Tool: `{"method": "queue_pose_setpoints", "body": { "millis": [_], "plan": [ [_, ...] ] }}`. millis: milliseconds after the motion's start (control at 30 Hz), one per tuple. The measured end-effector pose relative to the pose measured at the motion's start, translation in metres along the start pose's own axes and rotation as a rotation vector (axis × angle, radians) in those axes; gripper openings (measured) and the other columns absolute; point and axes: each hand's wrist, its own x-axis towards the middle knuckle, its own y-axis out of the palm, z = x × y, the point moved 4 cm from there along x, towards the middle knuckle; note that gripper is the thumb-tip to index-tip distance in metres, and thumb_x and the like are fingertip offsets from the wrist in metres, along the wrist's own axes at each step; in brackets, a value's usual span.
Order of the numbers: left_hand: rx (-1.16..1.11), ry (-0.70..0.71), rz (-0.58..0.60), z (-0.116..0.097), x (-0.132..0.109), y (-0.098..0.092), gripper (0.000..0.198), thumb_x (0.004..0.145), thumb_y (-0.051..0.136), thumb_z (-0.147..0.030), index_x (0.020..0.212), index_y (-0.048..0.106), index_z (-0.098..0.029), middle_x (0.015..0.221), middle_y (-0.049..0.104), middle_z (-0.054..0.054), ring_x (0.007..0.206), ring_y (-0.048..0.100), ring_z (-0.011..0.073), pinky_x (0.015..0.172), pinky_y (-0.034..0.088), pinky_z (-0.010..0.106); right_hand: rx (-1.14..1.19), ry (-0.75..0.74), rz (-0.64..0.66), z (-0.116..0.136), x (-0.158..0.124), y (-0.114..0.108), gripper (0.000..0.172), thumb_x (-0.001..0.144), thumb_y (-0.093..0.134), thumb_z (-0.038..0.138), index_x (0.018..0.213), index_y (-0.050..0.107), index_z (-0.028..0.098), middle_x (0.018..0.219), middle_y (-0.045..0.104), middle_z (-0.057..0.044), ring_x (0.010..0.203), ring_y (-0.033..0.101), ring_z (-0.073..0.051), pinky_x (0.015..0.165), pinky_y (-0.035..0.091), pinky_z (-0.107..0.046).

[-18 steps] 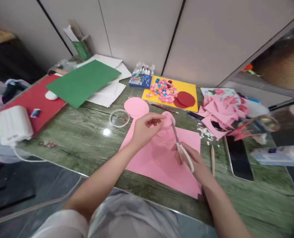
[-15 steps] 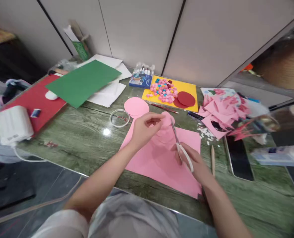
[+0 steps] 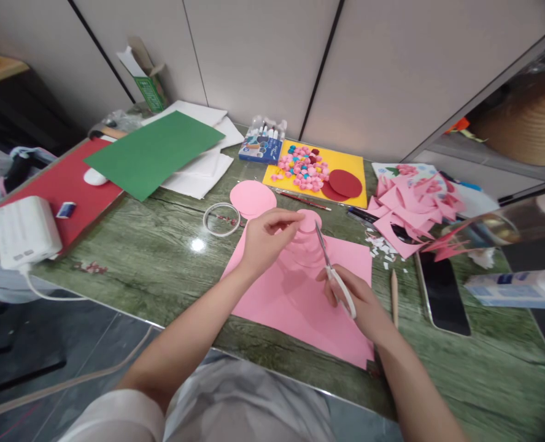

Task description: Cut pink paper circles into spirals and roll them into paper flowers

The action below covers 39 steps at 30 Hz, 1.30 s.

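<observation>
Two grips: our left hand (image 3: 269,240) pinched a round pink piece (image 3: 310,220) over the pink sheet (image 3: 295,325)'s far edge; our right hand (image 3: 362,301) held scissors (image 3: 331,271), blades at the piece's rim. Sheet lay near the surface (image 3: 171,245)'s front edge.

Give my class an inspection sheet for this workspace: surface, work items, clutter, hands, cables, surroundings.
Surface: green, wood-grained table, with glossy reflections.
Work items: scissors, blades at the right edge of a small pink circle; pink sheet below.
Clutter: pink scraps, white bits and a phone at right; pompoms and red circles on a yellow sheet.
Hands: left hand pinches the pink circle; right hand holds the scissors.
Cables: white cable from a white device, near the table's edge.
Surroundings: grey panels behind; dark floor at lower left.
</observation>
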Motion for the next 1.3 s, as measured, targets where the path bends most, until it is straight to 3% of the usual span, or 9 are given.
{"method": "queue_pose_setpoints", "body": {
  "millis": [167,700,1300],
  "plan": [
    [-0.117,0.014,0.013,0.003,-0.005,0.006,0.021,0.07,0.064,-0.014,0.091,0.068,-0.019,0.093,0.062,0.004,0.074,0.059,0.0093,0.067,0.049,0.022,0.014,-0.012,-0.012,0.0,0.0,0.001,0.016,0.09,0.04,0.031,0.094,0.05,0.02,0.058,0.042,0.005,0.057,0.04,-0.011,0.058,0.033,-0.025],
    [-0.068,-0.015,0.066,0.005,-0.005,0.008,0.02,0.07,0.062,-0.012,0.088,0.068,-0.018,0.089,0.065,0.005,0.074,0.058,0.0105,0.066,0.047,0.023,0.063,-0.027,-0.024,0.001,-0.002,0.002,0.02,0.091,0.039,0.035,0.096,0.051,0.02,0.06,0.043,0.004,0.058,0.04,-0.011,0.058,0.033,-0.025],
    [-0.009,-0.017,-0.022,0.001,0.001,-0.003,0.011,0.07,0.061,-0.014,0.078,0.068,-0.017,0.082,0.068,0.004,0.077,0.061,0.0129,0.067,0.048,0.024,0.01,0.007,0.016,0.001,-0.001,0.003,0.024,0.089,0.04,0.039,0.094,0.051,0.019,0.057,0.044,0.004,0.056,0.041,-0.012,0.056,0.034,-0.025]
  ]
}}
